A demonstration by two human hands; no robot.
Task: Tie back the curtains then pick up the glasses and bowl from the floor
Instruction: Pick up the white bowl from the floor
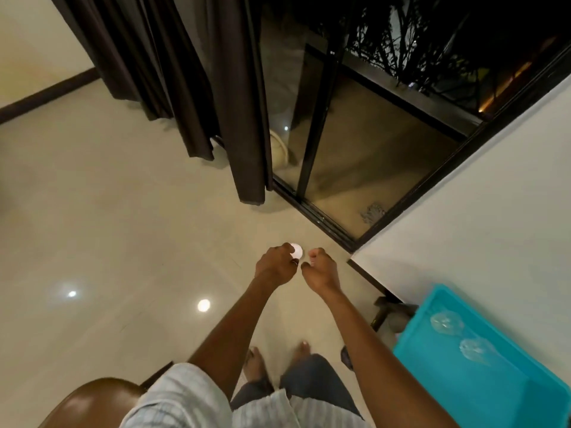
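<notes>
Dark brown curtains (191, 88) hang loose down to the floor in front of the sliding glass door (364, 156), ahead and to the left of my hands. My left hand (275, 267) and my right hand (321, 273) are stretched out side by side over the tiled floor, both with fingers curled in and nothing visible in them. A bright light spot on the floor shows just past my left fingers. Two clear glasses (446, 324) lie inside a blue plastic tub (420, 322) at my right. I see no bowl on the floor.
A white wall (479, 211) runs along the right, above the tub. A brown chair seat (92, 396) is at the bottom left. A small dark wooden object (387, 310) stands by the wall's base. A pale round object (279, 149) shows at the glass behind the curtain.
</notes>
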